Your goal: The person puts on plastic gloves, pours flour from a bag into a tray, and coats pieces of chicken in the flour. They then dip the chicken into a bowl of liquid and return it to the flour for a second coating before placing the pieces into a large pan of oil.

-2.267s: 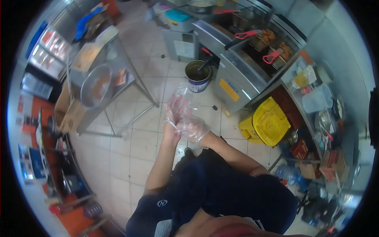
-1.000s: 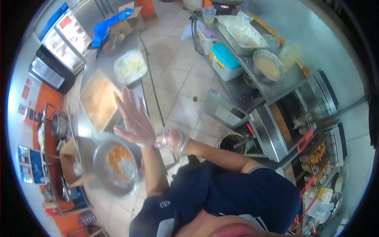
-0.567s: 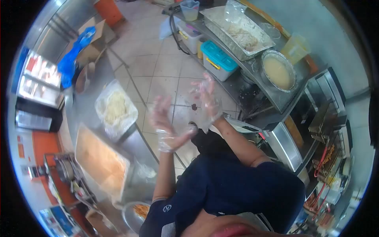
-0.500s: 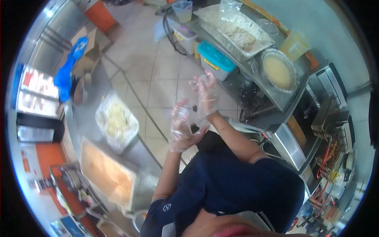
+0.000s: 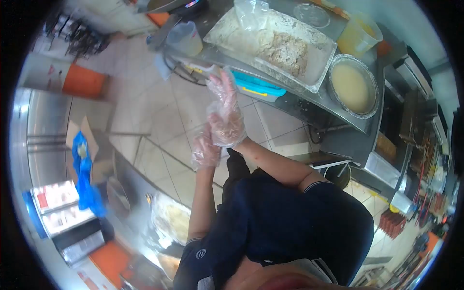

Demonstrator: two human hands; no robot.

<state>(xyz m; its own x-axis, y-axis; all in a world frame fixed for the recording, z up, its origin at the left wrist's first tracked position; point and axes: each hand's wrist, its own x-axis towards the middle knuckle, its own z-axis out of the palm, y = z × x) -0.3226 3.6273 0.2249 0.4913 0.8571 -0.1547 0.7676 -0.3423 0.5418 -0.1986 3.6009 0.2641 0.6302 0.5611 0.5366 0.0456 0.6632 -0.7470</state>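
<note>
Both my hands wear thin clear plastic gloves and hold nothing else. My right hand is raised upright, fingers stretched up and slightly apart, just in front of the steel counter. My left hand sits just below it, fingers curled against the cuff of the right glove at the wrist; whether it pinches the cuff is too blurred to tell. On the counter beyond the fingertips lies a large tray of floury breading mix.
The counter also carries a plastic bag, a round bowl of pale batter, a yellow tub and a measuring jug. A teal-lidded box sits under it. At lower left are a steel table with a foil-covered tray and a blue bag.
My view has swung towards the counter with the breading tray. My right hand has risen upright, and my left hand has dropped to the right wrist.
</note>
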